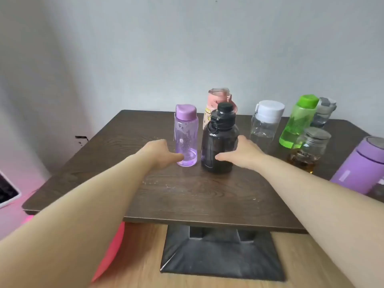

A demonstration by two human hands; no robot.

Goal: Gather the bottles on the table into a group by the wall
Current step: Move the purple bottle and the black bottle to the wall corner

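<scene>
Both hands grip low: left hand (160,152) wraps the purple bottle (186,136), right hand (242,154) the black bottle (220,140). Slide them upright toward the pink bottle (218,98) behind.

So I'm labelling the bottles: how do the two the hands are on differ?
The purple bottle is slim and see-through with a lilac flip cap; the black bottle is wider, dark, with a black cap and carry ring. The left hand touches the purple one, the right hand the black one. Both stand upright.
</scene>
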